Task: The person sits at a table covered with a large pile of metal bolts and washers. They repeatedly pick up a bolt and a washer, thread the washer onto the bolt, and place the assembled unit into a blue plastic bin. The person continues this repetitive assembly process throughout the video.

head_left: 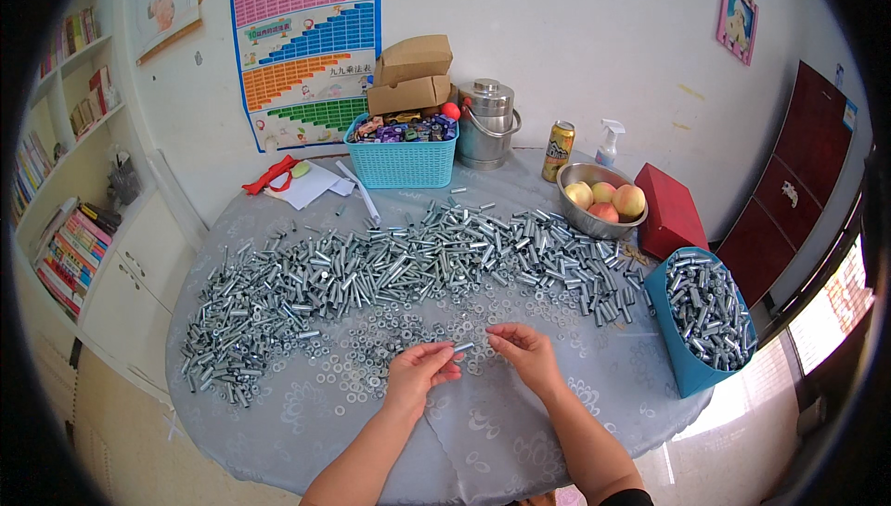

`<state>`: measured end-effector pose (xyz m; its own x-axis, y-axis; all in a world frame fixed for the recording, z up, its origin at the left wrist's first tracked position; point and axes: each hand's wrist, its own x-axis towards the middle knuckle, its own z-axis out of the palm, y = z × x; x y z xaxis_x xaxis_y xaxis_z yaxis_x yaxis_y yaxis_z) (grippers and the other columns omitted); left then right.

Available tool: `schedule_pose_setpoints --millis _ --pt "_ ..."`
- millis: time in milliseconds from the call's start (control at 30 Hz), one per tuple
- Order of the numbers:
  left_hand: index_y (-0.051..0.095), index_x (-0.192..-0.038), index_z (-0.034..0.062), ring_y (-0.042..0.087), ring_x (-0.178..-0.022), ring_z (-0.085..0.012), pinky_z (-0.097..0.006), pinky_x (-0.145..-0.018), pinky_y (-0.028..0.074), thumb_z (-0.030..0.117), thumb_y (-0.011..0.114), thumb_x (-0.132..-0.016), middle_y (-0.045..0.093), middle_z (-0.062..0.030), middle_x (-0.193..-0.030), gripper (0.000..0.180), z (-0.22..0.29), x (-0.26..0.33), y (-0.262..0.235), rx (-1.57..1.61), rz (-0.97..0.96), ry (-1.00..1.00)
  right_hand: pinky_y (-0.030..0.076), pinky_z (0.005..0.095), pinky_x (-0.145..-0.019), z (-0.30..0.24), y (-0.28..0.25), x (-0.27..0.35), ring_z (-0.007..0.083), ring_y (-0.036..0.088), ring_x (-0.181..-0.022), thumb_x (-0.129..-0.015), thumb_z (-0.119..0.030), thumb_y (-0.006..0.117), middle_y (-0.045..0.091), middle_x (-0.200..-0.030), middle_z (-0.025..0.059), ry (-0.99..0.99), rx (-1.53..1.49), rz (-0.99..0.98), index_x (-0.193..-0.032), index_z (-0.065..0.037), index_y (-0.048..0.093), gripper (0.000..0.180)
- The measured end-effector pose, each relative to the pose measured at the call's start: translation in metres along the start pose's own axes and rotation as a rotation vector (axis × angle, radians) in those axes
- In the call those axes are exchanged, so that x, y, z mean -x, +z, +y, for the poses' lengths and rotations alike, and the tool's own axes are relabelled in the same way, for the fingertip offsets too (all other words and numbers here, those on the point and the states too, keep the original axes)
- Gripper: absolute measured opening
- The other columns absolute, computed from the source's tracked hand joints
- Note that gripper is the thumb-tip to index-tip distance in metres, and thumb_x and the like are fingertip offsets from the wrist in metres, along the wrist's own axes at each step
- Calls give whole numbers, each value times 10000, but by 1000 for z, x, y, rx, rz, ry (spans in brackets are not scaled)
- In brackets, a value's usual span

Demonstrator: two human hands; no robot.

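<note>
Inside the tabletop's (455,441) near edge, left hand (418,376) pinches a metal sleeve (463,347), leaving one end clear — right hand (527,356) narrowed, contents unclear.

Head-worn fisheye, left of pair; looks down and forward across nearby table (483,446) to wall (585,42).

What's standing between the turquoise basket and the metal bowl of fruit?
The head view shows a lidded steel pail beside the turquoise basket, then a gold drink can next to the metal bowl.
</note>
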<state>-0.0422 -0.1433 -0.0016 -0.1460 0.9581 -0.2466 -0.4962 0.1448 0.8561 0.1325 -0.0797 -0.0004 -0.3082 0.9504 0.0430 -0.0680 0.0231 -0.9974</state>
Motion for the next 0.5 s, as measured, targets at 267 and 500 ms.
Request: schedule_pose_setpoints --millis 267,500 --pt "581 -972 -45 610 -690 -151 -274 -639 527 95 576 -836 634 -167 -898 195 -2 -1 0 25 -2 -49 432 216 -660 8 3 1 84 548 -757 -826 -115 614 625 -841 36 -125 182 -31 -937 -14 649 154" --pt "585 -955 -34 609 -669 -149 -275 -637 531 98 575 -838 636 -158 -895 177 -1 -1 1 27 17 -31 443 242 -649 3 8 4 134 569 -748 -806 -126 629 620 -826 69 -258 356 -41 -952 -29 644 176"
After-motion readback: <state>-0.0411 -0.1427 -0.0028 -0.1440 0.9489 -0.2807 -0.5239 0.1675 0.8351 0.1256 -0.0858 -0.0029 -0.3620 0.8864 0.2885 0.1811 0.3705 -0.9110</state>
